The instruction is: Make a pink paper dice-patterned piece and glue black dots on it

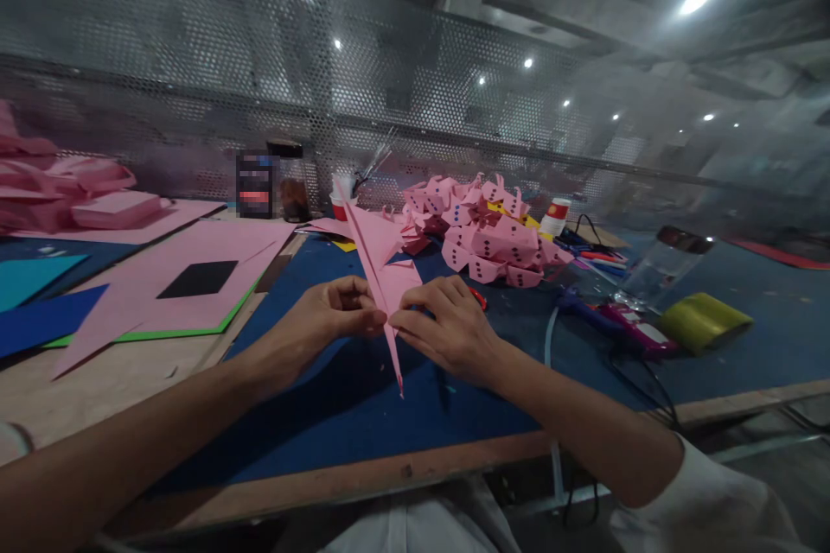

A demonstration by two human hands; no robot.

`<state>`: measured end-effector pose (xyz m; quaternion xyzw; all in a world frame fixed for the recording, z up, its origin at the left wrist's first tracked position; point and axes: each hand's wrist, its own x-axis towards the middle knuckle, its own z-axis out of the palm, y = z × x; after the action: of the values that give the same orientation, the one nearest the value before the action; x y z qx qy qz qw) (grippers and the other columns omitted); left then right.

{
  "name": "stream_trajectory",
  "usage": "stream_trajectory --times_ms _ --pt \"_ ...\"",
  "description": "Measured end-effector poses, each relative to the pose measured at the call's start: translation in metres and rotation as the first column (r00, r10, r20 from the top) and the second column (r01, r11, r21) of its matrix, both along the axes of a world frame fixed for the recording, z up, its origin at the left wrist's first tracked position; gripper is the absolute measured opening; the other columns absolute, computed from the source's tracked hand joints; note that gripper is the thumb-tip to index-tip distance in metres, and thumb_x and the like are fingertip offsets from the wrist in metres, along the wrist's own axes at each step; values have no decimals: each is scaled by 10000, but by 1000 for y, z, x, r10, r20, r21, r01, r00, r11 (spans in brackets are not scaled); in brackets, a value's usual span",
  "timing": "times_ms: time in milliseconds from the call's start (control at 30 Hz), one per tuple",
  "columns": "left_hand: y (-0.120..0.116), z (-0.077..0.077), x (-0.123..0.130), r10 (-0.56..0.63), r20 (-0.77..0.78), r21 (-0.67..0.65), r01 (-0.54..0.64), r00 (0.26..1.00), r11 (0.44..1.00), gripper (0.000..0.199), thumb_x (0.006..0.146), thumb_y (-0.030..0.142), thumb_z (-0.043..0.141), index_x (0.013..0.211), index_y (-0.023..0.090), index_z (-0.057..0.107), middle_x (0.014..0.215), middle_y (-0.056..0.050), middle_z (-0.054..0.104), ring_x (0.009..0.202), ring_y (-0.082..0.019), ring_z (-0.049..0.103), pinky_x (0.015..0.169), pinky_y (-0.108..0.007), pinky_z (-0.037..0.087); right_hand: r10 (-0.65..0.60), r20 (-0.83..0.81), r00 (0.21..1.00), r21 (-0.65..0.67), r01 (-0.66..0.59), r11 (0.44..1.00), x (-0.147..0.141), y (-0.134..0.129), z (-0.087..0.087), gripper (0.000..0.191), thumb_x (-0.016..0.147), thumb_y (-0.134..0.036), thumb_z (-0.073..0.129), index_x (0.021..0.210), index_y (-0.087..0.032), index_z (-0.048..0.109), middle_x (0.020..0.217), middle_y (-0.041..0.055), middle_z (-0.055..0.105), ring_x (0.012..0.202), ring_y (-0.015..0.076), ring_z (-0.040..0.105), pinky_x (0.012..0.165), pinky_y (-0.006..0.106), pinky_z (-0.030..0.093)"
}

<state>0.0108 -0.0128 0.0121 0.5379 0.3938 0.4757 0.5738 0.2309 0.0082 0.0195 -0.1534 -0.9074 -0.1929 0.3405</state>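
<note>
Between my hands, above the blue work surface [304, 415], is a piece of folded pink paper [379, 246] with a long narrow strip along its left side and a pointed lower end. My left hand [334, 315] pinches the strip's edge between thumb and fingers. Just across from it, my right hand [450, 324] grips the same paper, its fingers bent and pressed together at the fold. Beyond my hands lies a heap of folded pink paper shapes [493, 242] marked with dark dots. A small red object [478, 298] is partly hidden behind my right hand.
Coloured sheets with a black rectangle [198, 279] lie left, near a pink paper stack [117, 209]. Paper cups [556, 216], a dark-lidded jar [295, 186], a glass bottle [667, 268], a yellow roll [706, 322] and a purple corded tool [639, 331] stand or lie around. Perforated metal screen [226, 78] behind.
</note>
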Motion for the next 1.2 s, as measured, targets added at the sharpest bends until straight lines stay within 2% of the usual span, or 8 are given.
stream_trajectory --times_ms 300,533,633,800,933,1100,1200 --pt "-2 1 1 36 -79 92 -29 996 995 234 693 258 839 788 172 643 711 11 662 668 -123 602 683 -251 477 -34 20 999 -28 34 999 -2 -2 -1 148 978 -254 531 1003 -184 659 1001 61 650 911 198 511 795 377 349" --pt "-6 6 8 95 -121 117 -81 988 990 276 619 268 867 757 155 656 704 -10 680 653 -146 620 652 -261 480 -94 38 995 -110 98 989 -5 -4 -1 150 976 -256 527 957 -178 654 967 78 627 916 219 484 790 382 345" --pt "-7 6 9 100 -158 132 -80 982 988 269 628 281 856 787 162 676 752 -27 707 697 -169 646 665 -266 488 -120 50 992 -136 126 983 -5 -3 -2 159 983 -270 520 960 -181 651 965 82 625 917 222 476 789 378 340" --pt "-3 -3 7 34 -191 114 -12 981 993 297 658 276 842 888 183 680 881 -53 750 807 -203 685 730 -282 506 -134 46 990 -173 141 975 -4 2 -6 159 976 -295 540 953 -191 657 950 76 618 924 226 475 794 377 331" --pt "-2 -7 7 46 -230 144 -13 972 989 293 673 299 836 897 187 684 879 -52 748 813 -219 684 729 -293 510 -146 44 988 -174 151 973 -5 4 -8 127 959 -281 572 940 -190 659 949 76 618 930 223 482 798 372 331" --pt "-4 -7 10 141 -281 265 -64 949 962 194 740 317 780 866 194 700 836 -23 735 793 -194 669 718 -260 492 -182 47 982 -138 187 973 -6 5 -10 120 938 -296 609 934 -184 652 943 75 619 940 228 492 800 377 330" --pt "-3 -9 10 176 -288 279 -94 941 956 179 754 331 761 857 195 706 831 -20 730 790 -193 664 730 -262 491 -216 62 974 -99 221 970 -6 5 -9 156 943 -321 599 921 -172 641 942 83 621 928 235 491 799 386 328"
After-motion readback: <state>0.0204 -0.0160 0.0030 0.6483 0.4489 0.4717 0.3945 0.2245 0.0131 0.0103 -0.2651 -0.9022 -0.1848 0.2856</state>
